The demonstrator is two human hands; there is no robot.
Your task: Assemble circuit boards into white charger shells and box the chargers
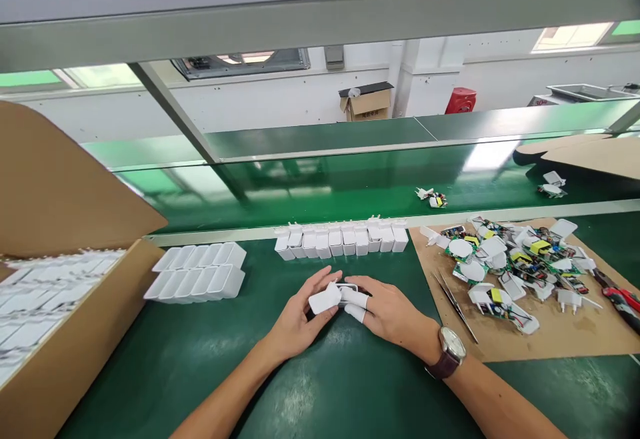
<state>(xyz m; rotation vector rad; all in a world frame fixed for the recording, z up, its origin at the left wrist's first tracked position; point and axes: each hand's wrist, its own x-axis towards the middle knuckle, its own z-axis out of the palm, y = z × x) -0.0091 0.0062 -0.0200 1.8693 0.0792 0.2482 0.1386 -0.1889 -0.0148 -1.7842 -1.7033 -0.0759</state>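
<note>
Between both hands, low over the green bench, is a white plastic charger housing point(326, 299) with a flat rounded plate showing on its left side. My left hand point(300, 319) curls round its left end, thumb below and fingers behind. My right hand point(387, 309), with white finger cots on two fingers and a watch at the wrist, grips the right end. What lies inside the housing is mostly hidden by the fingers. Just beyond the hands stands a row of white chargers point(343, 240). To the left, open white cases point(200, 272) stand in two rows.
A cardboard box point(100, 332) full of white parts is at the left. On a cardboard sheet point(500, 349) at the right lie a heap of circuit boards point(520, 252), tweezers point(456, 307) and red-handled pliers point(620, 295). Another board point(435, 199) rests on the green belt point(320, 189) behind.
</note>
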